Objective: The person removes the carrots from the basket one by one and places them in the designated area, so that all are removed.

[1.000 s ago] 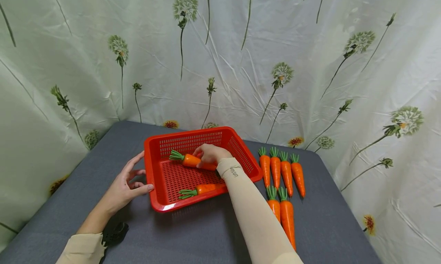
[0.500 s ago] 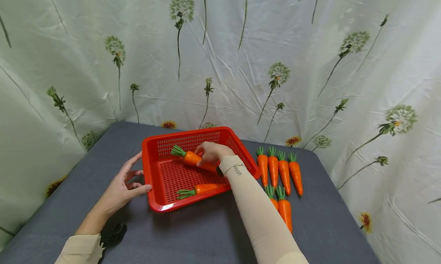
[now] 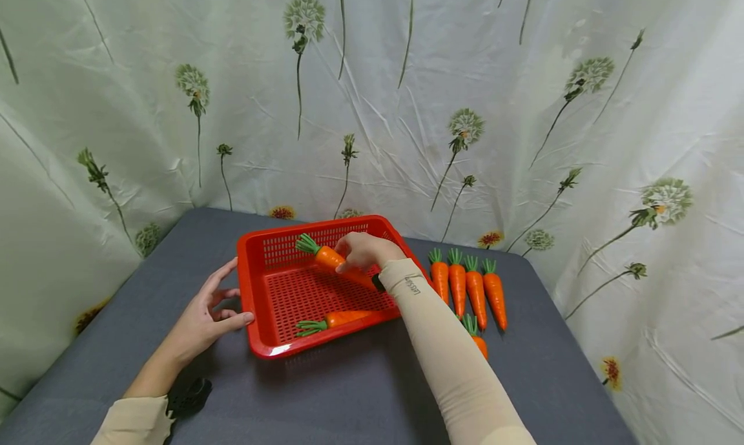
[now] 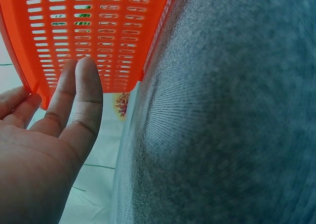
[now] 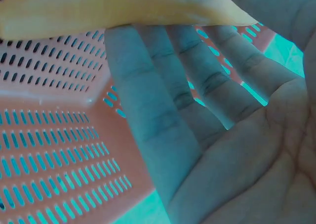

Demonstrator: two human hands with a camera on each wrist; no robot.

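Note:
An orange carrot [image 3: 328, 258] with green tops is pinched in my right hand [image 3: 365, 250], tilted, above the floor of a red slotted basket [image 3: 273, 350]. In the right wrist view, the thumb and fingers [image 5: 158, 61] press the same carrot [image 5: 98, 11] from opposite sides. A second carrot [image 3: 343, 318] lies along the basket's front wall. My left hand [image 3: 203, 316] is at the basket's left side, fingers spread, thumb at the rim. The left wrist view has its fingers [image 4: 89, 95] extended against the slotted wall [image 4: 94, 41].
Right of the basket, several carrots [image 3: 457, 289] lie side by side on the grey tabletop [image 3: 325, 400]. Another carrot [image 3: 479, 345] lies nearer, partly behind the right sleeve [image 3: 447, 361]. A floral curtain [image 3: 372, 96] hangs behind the table.
The right hand has lifted the carrot a little and shifted it right, its green top now higher. The left hand stays at the basket's side. The head view has shifted slightly.

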